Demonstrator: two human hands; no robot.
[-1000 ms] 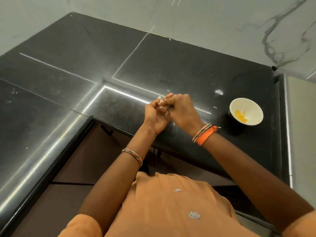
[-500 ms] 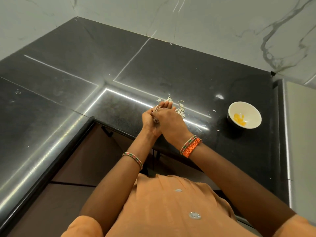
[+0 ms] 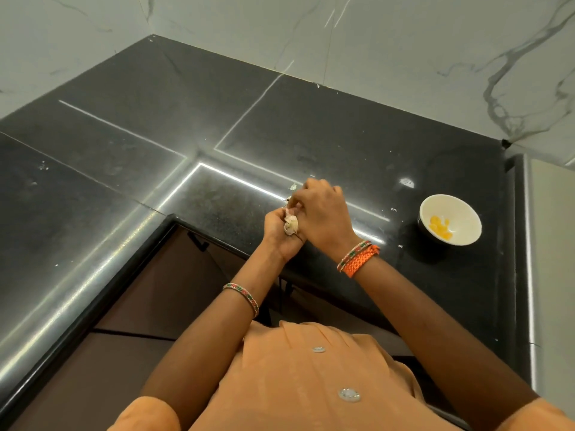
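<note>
My left hand (image 3: pixel 275 233) grips a pale, papery garlic bulb (image 3: pixel 291 227) above the front edge of the black counter (image 3: pixel 342 144). My right hand (image 3: pixel 323 213) lies against it from the right, its fingertips curled onto the top of the bulb and pinching at its skin. Both hands meet over the counter's inner corner. A few white skin flakes (image 3: pixel 293 186) lie on the counter just behind the hands. What lies under the right hand is hidden.
A white bowl (image 3: pixel 450 219) with several yellow peeled pieces (image 3: pixel 440 227) stands on the counter to the right. White marble wall (image 3: pixel 373 35) runs behind. A pale appliance side (image 3: pixel 553 259) borders the counter at right. Brown cabinet fronts (image 3: pixel 174 275) lie below.
Both hands shifted slightly and the garlic bulb now shows between them. The heap of skin flakes seen half a second ago is now mostly hidden behind my right hand.
</note>
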